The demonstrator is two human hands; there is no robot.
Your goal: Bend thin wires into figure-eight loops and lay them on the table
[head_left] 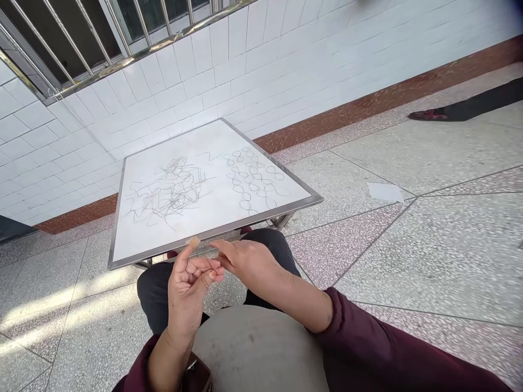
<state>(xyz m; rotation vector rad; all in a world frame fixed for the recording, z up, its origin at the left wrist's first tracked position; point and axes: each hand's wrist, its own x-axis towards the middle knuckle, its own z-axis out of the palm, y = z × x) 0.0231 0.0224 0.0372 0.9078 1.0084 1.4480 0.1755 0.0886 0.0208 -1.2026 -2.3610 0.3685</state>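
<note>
Above my lap, at the table's near edge, my left hand (192, 283) pinches a thin dark wire (210, 265) between thumb and fingers. A pale wrap covers the tip of its raised index finger. My right hand (247, 258) comes in from the right, its fingers bent down against the left fingertips. What those fingers grip is hidden behind the hand. On the white table (208, 212) in front of me lies a tangled heap of bent thin wires (175, 190) on the left. To the right, several rows of looped wires (253, 179) are laid out.
The table has a grey metal rim (286, 206) and stands by a white tiled wall (196, 87). Metal window bars (98, 35) are at upper left. A white sheet (385, 192) lies on the speckled floor. Another person's foot (431, 114) shows at far right.
</note>
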